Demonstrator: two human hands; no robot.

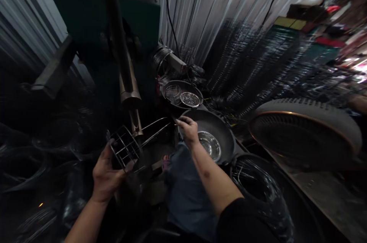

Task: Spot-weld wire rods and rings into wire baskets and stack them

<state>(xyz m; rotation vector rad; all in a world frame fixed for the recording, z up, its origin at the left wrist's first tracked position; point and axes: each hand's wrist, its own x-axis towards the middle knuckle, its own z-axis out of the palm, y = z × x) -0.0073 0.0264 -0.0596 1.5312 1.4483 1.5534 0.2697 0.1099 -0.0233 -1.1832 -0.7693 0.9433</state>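
My left hand (pixel 107 174) is closed on a round wire grid basket (pixel 125 148) at its near left rim. From the basket, a long looped wire handle (pixel 155 130) reaches toward my right hand. My right hand (pixel 188 130) is pinched closed near that handle's end, at the rim of a wide dark pan (pixel 222 128). Whatever sits between its fingertips is too dark and small to make out. Just beyond the basket stand the metal rods of a machine, an upper rod (pixel 130 96) above a lower one (pixel 136 123). A shiny metal bowl (pixel 210 145) lies in the pan.
Behind is another pan (pixel 166 92) with wire grids and a small dish (pixel 190 99). Coiled wire (pixel 162 59) sits by the corrugated wall (pixel 189 6). Stacked wire parts (pixel 243 63) and a large round ribbed object (pixel 304 132) stand right. A plastic-wrapped coil (pixel 263 185) lies nearer.
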